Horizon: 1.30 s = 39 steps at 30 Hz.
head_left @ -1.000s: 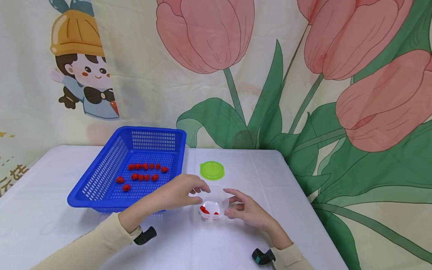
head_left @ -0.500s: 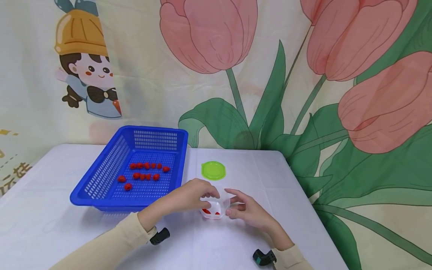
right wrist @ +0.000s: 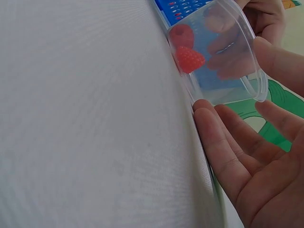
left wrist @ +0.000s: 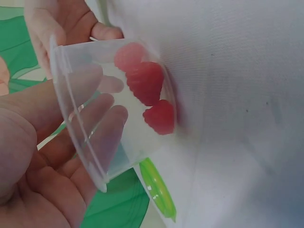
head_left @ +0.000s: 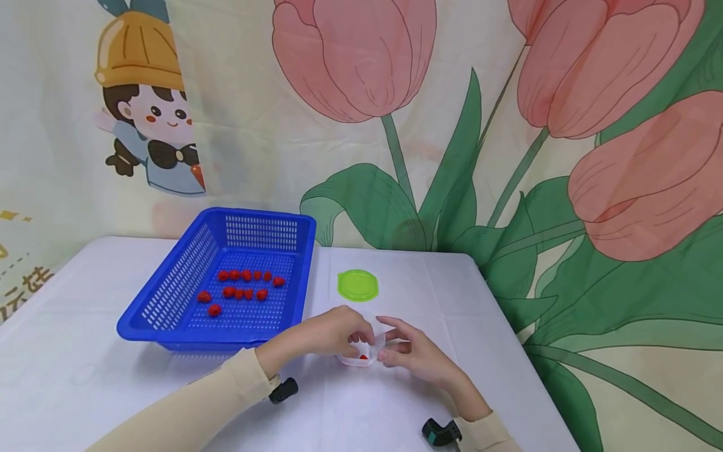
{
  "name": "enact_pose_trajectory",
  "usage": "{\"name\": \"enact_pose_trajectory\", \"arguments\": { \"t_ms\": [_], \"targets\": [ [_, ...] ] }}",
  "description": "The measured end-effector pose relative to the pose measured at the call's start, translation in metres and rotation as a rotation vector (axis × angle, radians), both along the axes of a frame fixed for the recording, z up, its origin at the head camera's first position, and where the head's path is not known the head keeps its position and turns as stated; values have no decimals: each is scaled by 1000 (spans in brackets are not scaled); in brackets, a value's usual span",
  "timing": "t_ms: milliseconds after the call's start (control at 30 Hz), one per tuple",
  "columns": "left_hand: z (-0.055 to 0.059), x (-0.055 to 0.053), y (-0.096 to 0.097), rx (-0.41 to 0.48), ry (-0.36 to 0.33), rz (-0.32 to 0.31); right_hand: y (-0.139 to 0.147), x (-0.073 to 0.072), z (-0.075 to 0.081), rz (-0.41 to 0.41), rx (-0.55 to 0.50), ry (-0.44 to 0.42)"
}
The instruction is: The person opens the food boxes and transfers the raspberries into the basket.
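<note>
A clear plastic tub [head_left: 367,361] stands on the white table with several red raspberries [left wrist: 146,83] at its bottom. My left hand [head_left: 341,333] reaches over its rim from the left, thumb and fingers down inside. Through the clear wall in the left wrist view, no raspberry shows between those fingers, and the berries lie just beyond the fingertips. On the tub's right side my right hand [head_left: 415,353] is loosely cupped, its extended fingers [right wrist: 232,156] and thumb right at the wall and rim.
A blue slotted basket [head_left: 138,329] stands to the left, several raspberries [head_left: 228,292] spread on its floor. A lime-green lid [head_left: 358,285] lies behind the tub. The table backs onto a cloth printed with tulips [head_left: 356,56].
My left hand has moved right and down, from beside the tub's rim to inside the tub. My right hand stays beside the tub. The head view has shifted slightly.
</note>
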<state>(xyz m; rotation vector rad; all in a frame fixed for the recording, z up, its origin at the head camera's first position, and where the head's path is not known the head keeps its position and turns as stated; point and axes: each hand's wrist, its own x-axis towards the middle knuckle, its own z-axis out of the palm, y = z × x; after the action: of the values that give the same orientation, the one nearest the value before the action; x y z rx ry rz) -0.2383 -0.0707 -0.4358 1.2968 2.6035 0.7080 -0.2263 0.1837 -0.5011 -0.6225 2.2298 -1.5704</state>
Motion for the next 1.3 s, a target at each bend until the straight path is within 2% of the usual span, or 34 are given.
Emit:
{"name": "enact_pose_trajectory", "arguments": {
  "t_ms": [167, 467, 733, 933, 1300],
  "targets": [
    [-3, -1, 3, -7, -40, 9, -1, 0, 0, -9, 0, -6],
    [-1, 1, 8, -47, -115, 35, -1, 0, -3, -1, -37, -8],
    [-7, 0, 11, -78, -37, 17, -1, 1, -2, -10, -28, -22],
    [-11, -1, 14, -85, -33, 39, -1, 3, -1, -17, -15, -19],
    [-11, 3, 17, -120, 5, 82, -1, 1, 0, -14, -4, -12]
  ]
}}
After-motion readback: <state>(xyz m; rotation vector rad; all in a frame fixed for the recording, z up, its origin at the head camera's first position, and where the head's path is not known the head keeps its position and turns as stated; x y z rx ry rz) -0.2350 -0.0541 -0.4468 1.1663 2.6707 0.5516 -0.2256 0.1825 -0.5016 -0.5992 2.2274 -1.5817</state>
